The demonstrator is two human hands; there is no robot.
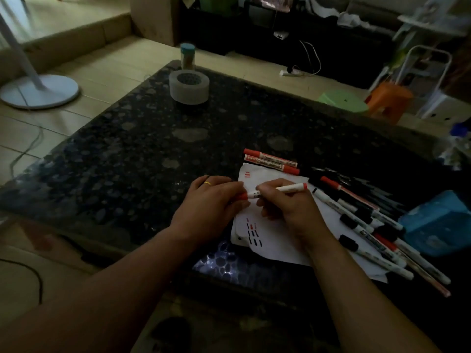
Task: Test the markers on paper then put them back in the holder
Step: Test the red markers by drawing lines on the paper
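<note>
A red marker is being held almost level just above the paper, near the desk's front edge and right of its middle. Its red cap end is being pinched by the fingertips of the left hand, on which a gold ring is being worn. The white barrel is being gripped by the curled fingers and thumb of the right hand. Whether the cap is fully seated cannot be told.

The paper is lying flat under both hands, and short black and red dashes are being shown on it, with a few more red strokes at its far end. Two more red markers are lying side by side, touching its far edge. Toward the desk's right edge, a loose pile of markers is spread partly over the paper, just beside a blue box.

The round grey holder is standing well apart, by the far left corner, with a blue-lidded jar just behind it.
</note>
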